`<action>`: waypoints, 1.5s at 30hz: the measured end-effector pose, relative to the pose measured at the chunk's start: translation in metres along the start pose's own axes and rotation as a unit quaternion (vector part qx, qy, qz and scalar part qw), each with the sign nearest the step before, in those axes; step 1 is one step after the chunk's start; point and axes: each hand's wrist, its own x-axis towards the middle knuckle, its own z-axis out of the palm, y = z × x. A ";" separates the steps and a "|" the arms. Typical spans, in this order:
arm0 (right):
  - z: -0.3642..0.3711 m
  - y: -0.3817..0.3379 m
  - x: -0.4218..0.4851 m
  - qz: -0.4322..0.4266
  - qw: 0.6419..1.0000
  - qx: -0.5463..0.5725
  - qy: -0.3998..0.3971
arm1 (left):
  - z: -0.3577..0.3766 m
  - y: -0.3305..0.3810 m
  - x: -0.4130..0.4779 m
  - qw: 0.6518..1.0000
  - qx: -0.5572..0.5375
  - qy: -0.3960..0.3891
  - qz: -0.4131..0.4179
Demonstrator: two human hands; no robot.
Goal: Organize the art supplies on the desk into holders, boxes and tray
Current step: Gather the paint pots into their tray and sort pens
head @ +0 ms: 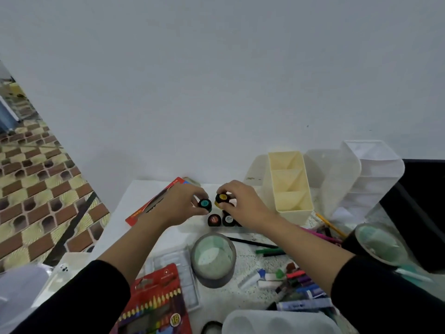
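Observation:
My left hand (179, 204) grips a small black paint pot with a teal lid label (205, 204) near the desk's far edge. My right hand (243, 203) pinches a yellow paint pot (222, 198) beside it. Two more pots, one red-labelled (214, 220) and one grey-labelled (228, 219), stand just in front. A cream three-compartment holder (290, 184) stands to the right, with a clear white organizer (366, 174) beyond it. Loose markers and crayons (298, 280) lie at the front right.
A grey round cup (214, 259) stands mid-desk, a dark round cup (378, 244) at the right. A red coloured-pencil box (156, 300) and a clear tray (185, 278) lie front left. A red flat pack (154, 203) lies far left. A white palette (277, 321) sits at the front edge.

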 end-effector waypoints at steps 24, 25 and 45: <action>0.021 0.011 0.020 -0.038 0.991 -0.119 -0.043 | 0.010 -0.030 0.007 0.997 0.059 0.011 0.045; 0.020 0.009 0.021 -0.035 0.989 -0.136 -0.055 | 0.010 -0.030 0.006 0.997 0.061 0.011 0.041; -0.033 -0.004 -0.012 0.018 0.999 -0.051 0.005 | 0.015 -0.003 -0.009 0.994 0.068 0.051 0.072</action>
